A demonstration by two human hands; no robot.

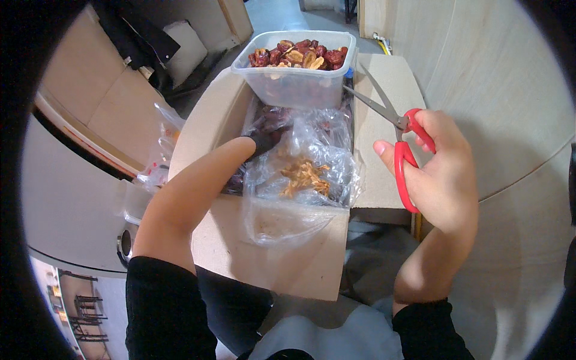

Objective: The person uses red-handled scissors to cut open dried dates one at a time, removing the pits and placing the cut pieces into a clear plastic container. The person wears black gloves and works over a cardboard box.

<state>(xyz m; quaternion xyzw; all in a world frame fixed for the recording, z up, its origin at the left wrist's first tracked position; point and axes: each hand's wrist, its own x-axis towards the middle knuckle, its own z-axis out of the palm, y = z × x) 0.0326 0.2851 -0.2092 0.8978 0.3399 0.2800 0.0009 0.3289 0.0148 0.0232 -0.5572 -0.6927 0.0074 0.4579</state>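
My right hand [443, 175] holds red-handled scissors [401, 121], thumb and fingers in the loops. Their blades are spread and point up and left, near a clear plastic tub [292, 87]. My left hand [266, 140], in a black glove, reaches into a cardboard box [279, 256] among dark red dried dates [275, 112]; its fingers are hidden. Beside it, a clear plastic bag [270, 180] lies over the box's contents and hangs over the near flap. Orange-brown dried scraps [306, 177] rest on the bag. Dried dates, some cut open [301, 55], fill the tub.
A wall [504, 112] stands close on the right. The box flaps spread outward, including the right flap [382, 180]. To the left are a plastic bag [157, 157], a clear container [132, 202] and a pale rounded surface [72, 193]. Dark clothing [135, 36] lies farther back.
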